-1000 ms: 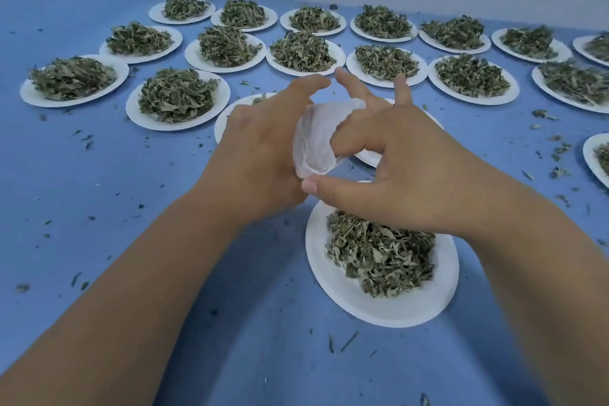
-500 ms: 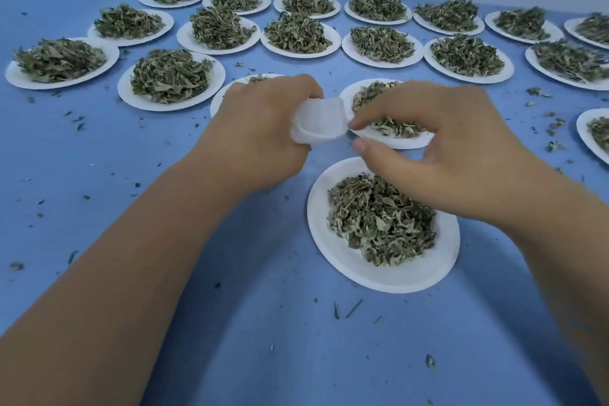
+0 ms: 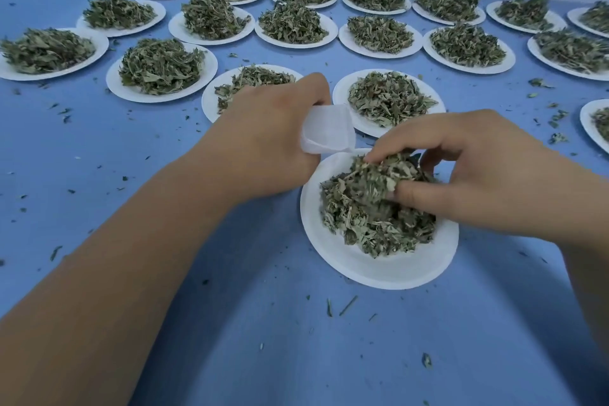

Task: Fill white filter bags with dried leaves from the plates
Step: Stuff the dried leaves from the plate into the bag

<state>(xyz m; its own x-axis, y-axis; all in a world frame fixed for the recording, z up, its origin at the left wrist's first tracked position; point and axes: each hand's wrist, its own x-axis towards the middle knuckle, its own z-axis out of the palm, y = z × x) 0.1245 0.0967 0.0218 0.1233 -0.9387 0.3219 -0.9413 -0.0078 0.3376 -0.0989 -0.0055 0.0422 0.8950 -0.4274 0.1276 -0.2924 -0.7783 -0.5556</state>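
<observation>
My left hand (image 3: pixel 263 138) grips a white filter bag (image 3: pixel 328 133), its mouth turned toward the right, just above the far left rim of the nearest white plate (image 3: pixel 369 265). That plate holds a heap of dried green leaves (image 3: pixel 372 214). My right hand (image 3: pixel 471 171) reaches into the heap from the right, its fingers and thumb curled round a clump of leaves at the top of the pile, close to the bag.
Many more white plates heaped with dried leaves stand in rows across the blue table (image 3: pixel 230 339) behind my hands, such as one (image 3: pixel 389 100) just beyond the bag and another (image 3: pixel 161 71) to the left. Loose leaf bits litter the cloth.
My right hand let go of the bag and dropped onto the leaf heap, closing on a clump. My left hand lowered the bag toward the plate.
</observation>
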